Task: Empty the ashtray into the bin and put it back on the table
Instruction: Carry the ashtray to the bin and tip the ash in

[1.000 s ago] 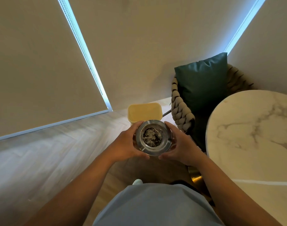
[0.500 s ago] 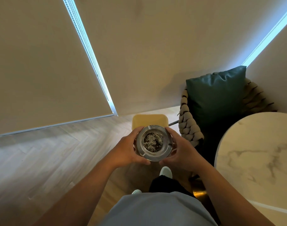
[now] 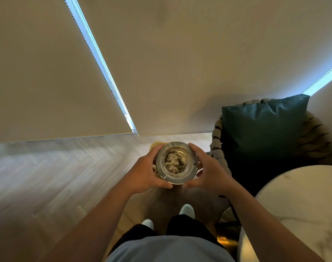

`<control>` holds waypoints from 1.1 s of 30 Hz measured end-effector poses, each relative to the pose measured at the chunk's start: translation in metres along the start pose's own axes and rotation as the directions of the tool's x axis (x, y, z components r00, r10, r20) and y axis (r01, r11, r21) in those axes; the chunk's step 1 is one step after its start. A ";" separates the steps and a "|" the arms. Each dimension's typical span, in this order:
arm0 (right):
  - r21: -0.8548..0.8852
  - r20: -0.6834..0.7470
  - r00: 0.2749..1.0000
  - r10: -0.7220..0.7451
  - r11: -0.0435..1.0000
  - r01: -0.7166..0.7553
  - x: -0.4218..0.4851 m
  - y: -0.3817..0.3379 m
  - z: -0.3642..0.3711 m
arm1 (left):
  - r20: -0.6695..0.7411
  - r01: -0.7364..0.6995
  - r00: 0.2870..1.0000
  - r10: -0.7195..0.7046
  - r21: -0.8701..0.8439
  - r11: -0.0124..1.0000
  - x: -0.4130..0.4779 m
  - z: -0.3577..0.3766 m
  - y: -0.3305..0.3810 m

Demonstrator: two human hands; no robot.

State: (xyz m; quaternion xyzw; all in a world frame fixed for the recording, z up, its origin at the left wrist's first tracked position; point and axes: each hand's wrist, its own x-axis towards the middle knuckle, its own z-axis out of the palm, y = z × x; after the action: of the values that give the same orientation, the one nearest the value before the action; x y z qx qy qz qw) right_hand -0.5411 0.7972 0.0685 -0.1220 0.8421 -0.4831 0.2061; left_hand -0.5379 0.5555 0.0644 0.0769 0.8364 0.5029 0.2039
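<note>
A round metal ashtray [image 3: 169, 175] full of grey ash and dark bits is held level in front of me. My left hand [image 3: 144, 171] grips its left rim and my right hand [image 3: 208, 169] cups its right side. Directly behind and below the ashtray stands the yellow bin [image 3: 154, 145], almost wholly hidden by the ashtray and my left hand. The round white marble table [image 3: 297, 201] is at the lower right.
A woven rope chair [image 3: 217, 137] with a dark green cushion [image 3: 263, 127] stands between the bin and the table. Beige roller blinds cover the windows behind. Wooden herringbone floor [image 3: 57, 176] stretches to the left. My feet in white shoes [image 3: 187, 209] show below.
I have stepped closer to the bin. The ashtray now covers nearly all of the bin, and the table has slid further to the lower right of view.
</note>
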 end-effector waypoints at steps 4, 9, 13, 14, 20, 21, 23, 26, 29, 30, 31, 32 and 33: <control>-0.018 0.026 0.999 0.026 0.999 -0.026 0.021 0.016 -0.004 | 0.000 -0.003 1.000 0.003 0.003 1.000 0.021 -0.003 -0.010; -0.005 -0.002 0.993 0.115 0.993 -0.115 0.052 0.042 0.011 | 0.068 0.008 0.998 -0.009 0.008 1.000 0.057 -0.011 -0.044; 0.012 -0.034 0.980 0.197 0.980 -0.197 0.074 0.068 0.033 | 0.122 -0.001 0.993 -0.003 0.036 0.999 0.084 -0.013 -0.081; 0.018 -0.037 0.977 0.210 0.978 -0.209 0.080 0.076 0.038 | 0.133 -0.003 0.991 -0.003 0.039 0.999 0.091 -0.012 -0.091; 0.044 -0.057 0.967 0.249 0.968 -0.246 0.113 0.121 0.066 | 0.166 -0.010 0.986 0.001 0.049 0.999 0.130 0.004 -0.151; 0.044 -0.061 0.966 0.251 0.967 -0.249 0.117 0.128 0.069 | 0.168 -0.008 0.986 0.000 0.051 0.999 0.136 0.007 -0.160; 0.032 -0.067 0.963 0.261 0.965 -0.259 0.127 0.149 0.076 | 0.169 -0.006 0.986 -0.003 0.055 0.998 0.148 0.016 -0.181; 0.004 -0.062 0.955 0.289 0.957 -0.289 0.140 0.177 0.087 | 0.154 -0.001 0.988 -0.007 0.054 0.999 0.162 0.031 -0.210; 0.004 -0.020 0.941 0.336 0.942 -0.336 0.151 0.203 0.098 | 0.145 0.017 0.989 -0.024 0.049 0.999 0.171 0.046 -0.237; 0.010 -0.002 0.938 0.347 0.938 -0.347 0.155 0.209 0.100 | 0.142 0.025 0.989 -0.031 0.045 0.999 0.174 0.050 -0.244; 0.018 0.014 0.934 0.356 0.934 -0.356 0.159 0.215 0.101 | 0.139 0.032 0.990 -0.038 0.043 0.999 0.176 0.053 -0.250; 0.026 0.029 0.931 0.364 0.931 -0.365 0.162 0.218 0.101 | 0.135 0.039 0.990 -0.045 0.043 0.998 0.179 0.055 -0.255; 0.033 0.041 0.929 0.368 0.929 -0.370 0.165 0.222 0.101 | 0.132 0.042 0.990 -0.048 0.045 0.998 0.182 0.057 -0.259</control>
State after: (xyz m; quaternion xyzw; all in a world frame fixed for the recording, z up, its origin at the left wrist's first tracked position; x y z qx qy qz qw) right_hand -0.6414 0.7651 -0.2063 0.0344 0.8366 -0.4503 0.3100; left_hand -0.6591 0.5374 -0.2326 0.0955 0.8329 0.4742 0.2688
